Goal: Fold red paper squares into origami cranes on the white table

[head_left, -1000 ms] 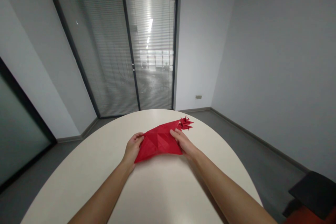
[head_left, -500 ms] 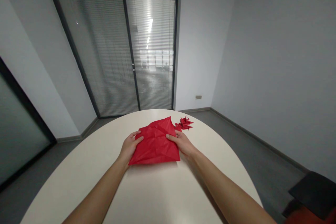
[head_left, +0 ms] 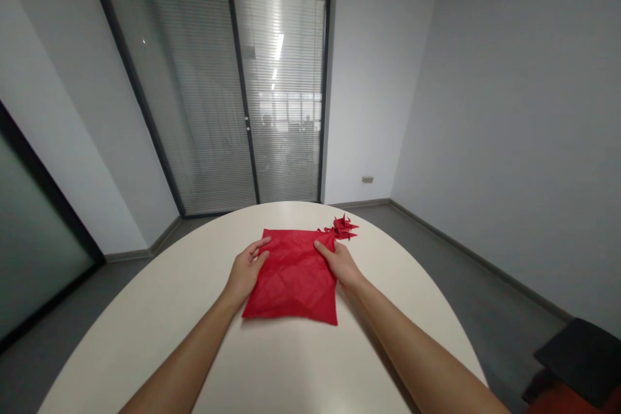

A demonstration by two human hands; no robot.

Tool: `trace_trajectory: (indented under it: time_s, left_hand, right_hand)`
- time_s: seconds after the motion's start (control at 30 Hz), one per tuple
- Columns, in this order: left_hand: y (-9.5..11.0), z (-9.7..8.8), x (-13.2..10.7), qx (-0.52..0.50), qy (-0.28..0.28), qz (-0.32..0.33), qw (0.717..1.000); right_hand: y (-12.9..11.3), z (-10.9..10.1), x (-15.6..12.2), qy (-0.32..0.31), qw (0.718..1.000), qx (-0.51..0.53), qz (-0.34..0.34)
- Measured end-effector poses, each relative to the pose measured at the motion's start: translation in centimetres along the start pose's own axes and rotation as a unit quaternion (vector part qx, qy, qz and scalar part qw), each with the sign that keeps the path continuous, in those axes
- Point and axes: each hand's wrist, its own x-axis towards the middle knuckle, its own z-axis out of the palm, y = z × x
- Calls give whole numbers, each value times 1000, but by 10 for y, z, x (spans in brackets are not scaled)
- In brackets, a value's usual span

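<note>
Red paper (head_left: 295, 281): square-ish sheet, pretty creased, sitting just below the middle of the frame. Near edge looks a bit lifted, with a little shadow under it at the lower left corner.
Left hand (head_left: 246, 273): on the paper's left edge, thumb and index tips a bit apart, both over the sheet. Honestly can't tell if it's pinching or just resting there.
Right hand (head_left: 342, 265): holding the paper near its upper right corner, thumb flat on top, other fingers mostly hidden.
Paper cranes (head_left: 342, 228): little red bunch just beyond the right hand, right of center, too jumbled to count.
Table (head_left: 169, 320): cream, rounded, fills most of the bottom.
Blinds (head_left: 279, 168): behind glass in a dark frame, upper left to top center.
Chair (head_left: 585, 359): black and red, cut off at the lower right.
</note>
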Motion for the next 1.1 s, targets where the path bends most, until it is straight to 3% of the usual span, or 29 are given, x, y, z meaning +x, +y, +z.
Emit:
trace_trajectory:
  time_s: [0.13, 0.33, 0.4, 0.5, 0.6, 0.63, 0.73, 0.8, 0.87, 0.97, 1.03, 1.1]
  left_hand:
    - [5, -6, 2, 18, 49, 18, 998]
    - [35, -19, 2, 85, 198, 116, 970]
    - [39, -17, 3, 71, 201, 79, 974]
    - [34, -10, 5, 36, 161, 21, 986]
    - [26, -3, 2, 0, 134, -82, 988]
    - [25, -2, 0, -4, 102, -109, 989]
    - [31, -1, -5, -29, -87, -136, 986]
    - [40, -3, -5, -7, -68, -101, 993]
    - [51, -6, -4, 55, 61, 11, 997]
    - [66, -15, -5, 198, 235, 180, 934]
    - [71, -18, -8, 262, 270, 230, 898]
    - [69, -19, -11, 296, 217, 271, 890]
  right_hand:
    - [2, -5, 7, 37, 997, -37, -54]
    - [-9, -17, 7, 125, 977, -79, -156]
    - [-13, -17, 5, 105, 977, -79, -166]
    - [-16, -13, 0, 59, 982, -72, -165]
    - [-18, -8, -3, 48, 979, -68, -184]
    - [-18, -7, -3, 52, 977, -68, -197]
    - [-20, -8, -4, 77, 970, -71, -222]
    - [-21, -12, -3, 102, 968, -81, -215]
    - [-19, -19, 0, 139, 962, -101, -210]
    - [-13, -30, 6, 196, 936, -165, -240]
    - [-5, -36, 10, 208, 908, -248, -266]
    - [4, -40, 13, 192, 887, -327, -265]
